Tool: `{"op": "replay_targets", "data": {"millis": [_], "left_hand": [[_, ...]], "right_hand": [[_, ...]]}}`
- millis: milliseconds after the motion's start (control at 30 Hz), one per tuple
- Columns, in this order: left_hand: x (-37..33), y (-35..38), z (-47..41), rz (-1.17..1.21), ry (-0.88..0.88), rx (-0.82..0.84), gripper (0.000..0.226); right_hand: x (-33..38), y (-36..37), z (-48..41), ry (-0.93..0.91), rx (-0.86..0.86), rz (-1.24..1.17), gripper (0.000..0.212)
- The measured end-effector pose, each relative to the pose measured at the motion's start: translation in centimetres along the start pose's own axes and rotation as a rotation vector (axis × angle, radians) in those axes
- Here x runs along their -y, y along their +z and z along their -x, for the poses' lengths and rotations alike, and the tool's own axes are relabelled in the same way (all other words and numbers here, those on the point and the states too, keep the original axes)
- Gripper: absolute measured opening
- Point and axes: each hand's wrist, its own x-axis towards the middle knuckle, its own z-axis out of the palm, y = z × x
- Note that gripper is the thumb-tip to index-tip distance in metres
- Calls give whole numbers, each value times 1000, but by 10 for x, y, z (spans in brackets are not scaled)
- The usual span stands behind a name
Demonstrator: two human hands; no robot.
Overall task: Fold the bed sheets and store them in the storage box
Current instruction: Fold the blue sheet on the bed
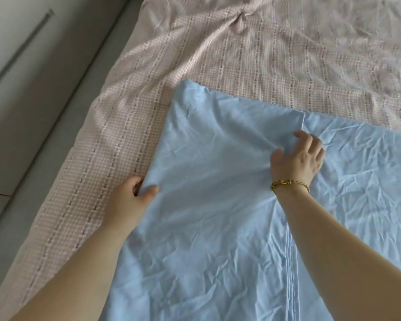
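Blue sheet [218, 216] lies from centre toward five o'clock on the pink checked bedcover [241, 66]. My left hand [130, 198] pinches its nine o'clock edge, probably for tension; my right hand [299, 161], fingers spread, pins the fold.

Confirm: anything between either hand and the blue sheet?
Nothing visible. The left hand grips the blue sheet directly at its left edge; the right hand rests on its top layer. The storage box is out of view, so that path cannot be judged.
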Motion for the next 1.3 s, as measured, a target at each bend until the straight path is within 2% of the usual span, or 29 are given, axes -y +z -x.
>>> {"op": "replay_targets", "data": {"millis": [100, 167, 233, 300, 367, 500, 567, 667, 733, 833, 933, 1000, 1167, 1233, 1300], "left_hand": [[17, -7, 15, 40, -58, 68, 27], [25, -12, 28, 59, -121, 86, 40], [29, -17, 41, 95, -156, 89, 48], [35, -21, 55, 68, -175, 104, 44], [41, -23, 70, 1, -185, 118, 32], [48, -30, 86, 78, -185, 114, 34], [40, -36, 90, 100, -148, 108, 32], [9, -42, 105, 129, -21, 106, 48], [-21, -40, 116, 167, 66, 138, 52], [-70, -20, 142, 182, 175, 266, 42], [-112, 19, 180, 167, 191, 362, 16], [-137, 50, 209, 178, 198, 397, 6], [-179, 137, 275, 274, 233, 486, 23], [-186, 186, 294, 203, 259, 514, 36], [-182, 227, 307, 37, 267, 547, 49]], "right_hand": [[39, 20, 5, -240, 221, -21, 26], [77, 39, 12, -264, 447, -14, 28], [112, 61, 21, -258, 599, 89, 49], [140, 79, 31, -245, 645, 263, 74], [154, 96, 39, -217, 625, 388, 81], [161, 111, 42, -168, 554, 411, 52], [156, 101, 35, -184, 551, 321, 42], [143, 69, 14, -139, 576, 115, 31], [130, 41, -6, -100, 572, -43, 14], [100, -10, -36, -102, 499, -227, 25], [54, -71, -62, -73, 433, -343, 12], [12, -110, -79, -48, 404, -386, 26], [-74, -175, -110, -15, 330, -381, 33], [-105, -194, -122, 2, 304, -395, 32], [-135, -206, -128, 62, 320, -414, 27]]}}
